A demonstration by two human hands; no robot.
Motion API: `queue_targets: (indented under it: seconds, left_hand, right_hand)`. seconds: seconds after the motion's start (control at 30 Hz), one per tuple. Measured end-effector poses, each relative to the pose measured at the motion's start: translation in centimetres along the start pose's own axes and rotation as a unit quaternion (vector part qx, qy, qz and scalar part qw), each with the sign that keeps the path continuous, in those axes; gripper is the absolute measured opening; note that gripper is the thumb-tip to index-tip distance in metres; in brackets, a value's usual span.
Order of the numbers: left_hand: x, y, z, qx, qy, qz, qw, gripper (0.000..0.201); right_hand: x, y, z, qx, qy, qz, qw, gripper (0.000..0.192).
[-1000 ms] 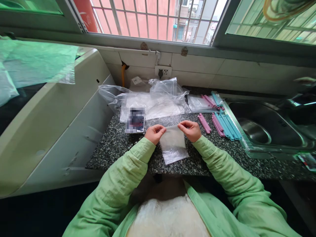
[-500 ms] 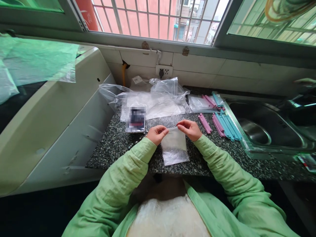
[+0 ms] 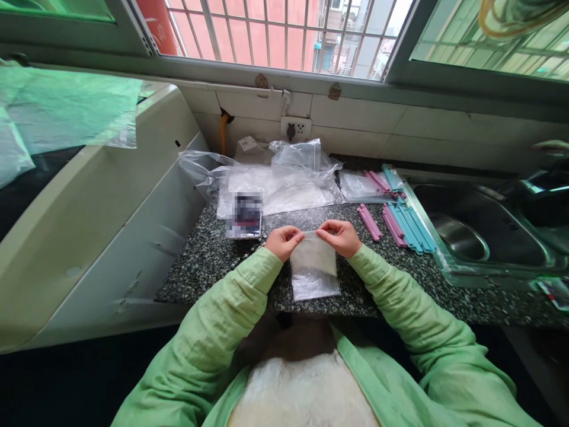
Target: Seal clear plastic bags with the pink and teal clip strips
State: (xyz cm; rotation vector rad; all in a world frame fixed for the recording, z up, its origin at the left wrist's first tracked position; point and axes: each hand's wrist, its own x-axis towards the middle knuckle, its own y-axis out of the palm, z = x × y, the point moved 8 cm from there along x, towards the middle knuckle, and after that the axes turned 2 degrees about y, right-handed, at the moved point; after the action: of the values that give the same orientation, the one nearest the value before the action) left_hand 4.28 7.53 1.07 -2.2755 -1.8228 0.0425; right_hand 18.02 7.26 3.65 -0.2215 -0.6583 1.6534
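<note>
Both hands pinch the top edge of a small clear plastic bag (image 3: pixel 315 261) with something whitish in its upper part. My left hand (image 3: pixel 283 242) is closed on the bag's upper left corner. On the upper right, my right hand (image 3: pixel 341 237) grips the same edge between thumb and forefinger. The bag hangs toward me over the dark speckled counter (image 3: pixel 208 261), its lower end looking flat and see-through. Right of my right hand lie a pink bag-sealing clip (image 3: pixel 368 222) and a row of pink and blue clips (image 3: pixel 411 228).
A phone (image 3: pixel 245 216), partly blurred, lies left of my hands, a beaded string beside it. Behind are large clear plastic bags (image 3: pixel 284 184) and a smaller stack of bags (image 3: pixel 355 187) with clips on top. A steel sink (image 3: pixel 502 231) is at right, a pale appliance (image 3: pixel 146 166) at left.
My right hand has shifted slightly left along the bag's top edge, closer to my left hand. The bag's lower end has moved a little. My left hand stays nearly in place.
</note>
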Motion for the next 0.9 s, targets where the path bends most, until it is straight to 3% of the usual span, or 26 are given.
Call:
queue_targets:
  seconds: [0.23,0.53,0.9]
  left_hand:
    - [0.1,-0.2,0.4,-0.017,-0.018,-0.008,1.000,0.022]
    - [0.1,-1.1,0.6,-0.069,-0.021,-0.061,0.996,0.022]
    - [0.0,-1.5,0.2,-0.047,0.008,-0.076,0.996,0.020]
  right_hand:
    - [-0.1,-0.2,0.3,0.007,-0.010,-0.022,1.000,0.018]
    - [-0.1,-0.6,-0.4,0.045,-0.002,-0.056,0.997,0.017]
    - [-0.1,-0.5,-0.6,0.029,-0.010,-0.038,0.999,0.019]
